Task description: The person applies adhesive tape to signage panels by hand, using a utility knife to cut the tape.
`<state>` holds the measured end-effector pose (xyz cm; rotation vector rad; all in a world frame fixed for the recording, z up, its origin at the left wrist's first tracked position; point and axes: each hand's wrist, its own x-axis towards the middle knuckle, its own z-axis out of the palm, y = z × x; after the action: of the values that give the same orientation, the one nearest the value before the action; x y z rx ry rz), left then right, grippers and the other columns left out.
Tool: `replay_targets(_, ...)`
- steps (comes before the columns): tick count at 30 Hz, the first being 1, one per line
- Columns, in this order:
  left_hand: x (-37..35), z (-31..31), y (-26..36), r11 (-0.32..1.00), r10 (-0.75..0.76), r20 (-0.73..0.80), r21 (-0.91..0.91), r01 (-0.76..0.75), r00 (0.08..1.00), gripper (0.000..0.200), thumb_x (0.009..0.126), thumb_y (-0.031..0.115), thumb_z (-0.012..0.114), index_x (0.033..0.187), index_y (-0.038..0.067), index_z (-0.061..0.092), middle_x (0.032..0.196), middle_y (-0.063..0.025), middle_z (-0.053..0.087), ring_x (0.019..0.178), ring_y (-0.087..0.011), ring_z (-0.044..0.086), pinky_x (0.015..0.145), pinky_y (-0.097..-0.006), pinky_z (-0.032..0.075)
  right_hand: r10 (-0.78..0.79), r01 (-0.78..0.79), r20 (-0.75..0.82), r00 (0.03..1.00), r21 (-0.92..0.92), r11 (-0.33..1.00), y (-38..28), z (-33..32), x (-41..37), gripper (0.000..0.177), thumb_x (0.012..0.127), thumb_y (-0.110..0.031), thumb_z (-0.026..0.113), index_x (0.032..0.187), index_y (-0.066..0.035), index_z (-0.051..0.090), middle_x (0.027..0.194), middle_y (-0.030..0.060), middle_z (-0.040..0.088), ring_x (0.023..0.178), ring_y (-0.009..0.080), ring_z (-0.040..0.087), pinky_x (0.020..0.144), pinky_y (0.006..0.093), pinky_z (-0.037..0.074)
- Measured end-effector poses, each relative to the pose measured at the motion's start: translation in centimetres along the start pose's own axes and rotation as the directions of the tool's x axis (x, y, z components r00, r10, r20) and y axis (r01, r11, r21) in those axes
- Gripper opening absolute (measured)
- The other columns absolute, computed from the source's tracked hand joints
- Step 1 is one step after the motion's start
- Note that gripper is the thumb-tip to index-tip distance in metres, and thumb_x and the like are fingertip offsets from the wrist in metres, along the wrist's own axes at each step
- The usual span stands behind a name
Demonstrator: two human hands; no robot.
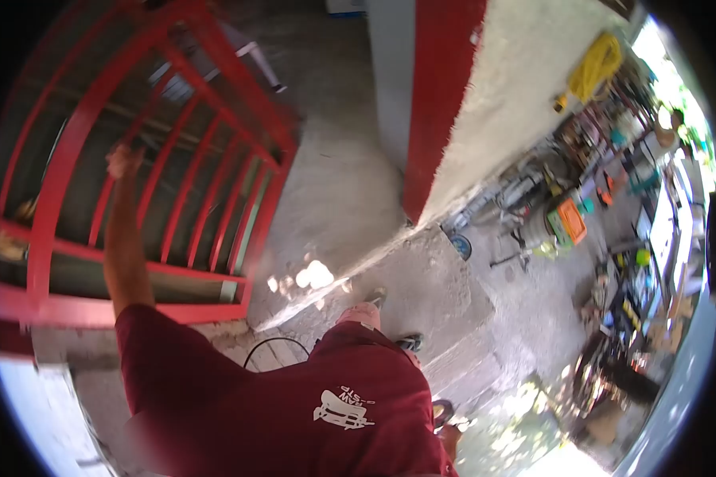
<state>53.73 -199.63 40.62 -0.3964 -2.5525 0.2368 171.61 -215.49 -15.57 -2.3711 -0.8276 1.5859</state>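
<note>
Outside a building's concrete entrance, a red metal gate with slanting bars (65,163) fills the left of the view, a person's left arm stretched out to it. Across from the gate stands a rough pale plastered wall (505,103), its edge painted in red and grey bands. Between gate and wall runs a grey concrete floor (334,167), with bright patches of sunlight near the low step.

Below, the person wears a dark maroon T-shirt (270,405) with white print on the front; two shod feet (394,322) show past its hem. Along the far side of the wall, mixed metal parts and tools (525,191) lie crowded on the ground. Among them sits an orange and green box (567,222), while a bundled yellow hose or rope (597,67) hangs against the wall above. A thin black cable (274,340) curves beside the shirt, and a small round blue object (460,246) lies near the wall's foot.

The left hand (123,161), slightly blurred, is closed around one bar of the gate. The right hand (451,439), partly visible at the lower edge, is next to a dark rounded object (442,413); whether it grips anything cannot be told.
</note>
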Motion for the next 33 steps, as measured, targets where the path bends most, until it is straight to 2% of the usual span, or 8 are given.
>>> replay_targets(1,1.2,0.5,0.2,0.998,-0.006,-0.051,0.058,0.009,0.999,0.085,0.07,0.069,0.072,0.135,0.015,0.056,0.138,-0.0118,0.057,0.13,-0.0365,0.05,0.097,-0.0542,0.05,0.163,-0.168,0.043,0.986,0.243,0.955,-2.9,-1.1,-2.0,0.013,0.085,-0.01,0.074,0.084,-0.008,0.061,0.068,0.0019,0.054,0.058,0.0177,0.052,0.05,0.0396,0.051)
replay_targets(2,2.0,0.2,0.1,0.992,-0.013,-0.098,0.124,0.025,0.995,0.088,0.069,0.07,0.072,0.137,0.016,0.055,0.142,-0.0112,0.053,0.133,-0.0367,0.047,0.098,-0.0545,0.049,0.191,-0.186,-0.071,0.979,0.072,0.98,-6.1,-1.6,-3.6,0.013,0.086,-0.008,0.071,0.086,-0.009,0.057,0.062,0.001,0.049,0.049,0.0163,0.045,0.044,0.0408,0.047)
replay_targets(4,2.7,-0.3,1.0,0.982,0.003,-0.179,0.189,0.031,0.984,0.085,0.073,0.072,0.069,0.135,0.017,0.057,0.132,-0.0139,0.06,0.125,-0.036,0.055,0.097,-0.0511,0.05,0.287,-0.227,-0.125,0.95,0.359,0.905,-9.7,-2.0,-7.9,0.012,0.087,-0.01,0.067,0.086,-0.009,0.055,0.062,0.0023,0.052,0.049,0.0144,0.049,0.042,0.0384,0.047)
replay_targets(7,11.1,7.5,-2.8,0.999,-0.01,0.185,-0.039,0.017,0.983,0.084,0.079,0.077,0.059,0.136,0.015,0.057,0.121,-0.0175,0.067,0.115,-0.037,0.063,0.093,-0.0498,0.051,0.345,-0.244,-0.302,0.889,0.325,0.914,-13.1,-2.3,-11.7,0.014,0.088,-0.012,0.066,0.083,-0.013,0.053,0.053,-0.0002,0.044,0.04,0.0144,0.045,0.037,0.033,0.039)
replay_targets(11,5.9,3.0,3.0,0.992,0.1,0.207,-0.1,-0.08,0.973,0.083,0.088,0.078,0.042,0.138,0.012,0.055,0.114,-0.0208,0.07,0.11,-0.0409,0.065,0.091,-0.052,0.05,0.349,-0.143,-0.311,0.884,0.531,0.835,-8.9,-5.1,-10.8,0.011,0.086,-0.014,0.068,0.089,-0.011,0.058,0.063,0.0036,0.055,0.045,0.0154,0.047,0.038,0.0328,0.041)
replay_targets(15,4.0,3.6,5.1,0.984,0.152,0.183,-0.12,-0.131,0.971,0.081,0.09,0.076,0.04,0.138,0.013,0.054,0.115,-0.021,0.07,0.11,-0.0418,0.065,0.091,-0.0526,0.05,0.298,-0.193,-0.455,0.839,0.263,0.945,-12.1,-4.9,-12.4,0.023,0.082,-0.018,0.073,0.097,-0.004,0.063,0.084,0.007,0.062,0.063,0.0185,0.061,0.046,0.0361,0.056)
replay_targets(23,-0.7,1.4,5.3,0.983,0.143,0.141,-0.135,-0.124,0.98,0.078,0.093,0.074,0.035,0.139,0.014,0.054,0.117,-0.0214,0.069,0.111,-0.0434,0.063,0.091,-0.0537,0.05,0.155,-0.158,-0.358,0.921,0.023,0.987,-9.5,-1.9,-7.2,0.019,0.084,-0.017,0.073,0.09,-0.003,0.062,0.076,0.0085,0.065,0.06,0.0195,0.067,0.049,0.037,0.06)
replay_targets(33,-4.8,-2.7,4.7,0.979,0.175,0.043,-0.116,-0.169,0.984,0.074,0.097,0.07,0.029,0.14,0.016,0.053,0.12,-0.0219,0.067,0.112,-0.0454,0.061,0.091,-0.0552,0.049,0.205,-0.14,-0.222,0.953,0.277,0.951,-10.5,-2.5,-6.8,0.019,0.087,-0.018,0.069,0.093,-0.004,0.056,0.074,0.0078,0.06,0.056,0.0185,0.062,0.044,0.0344,0.056)
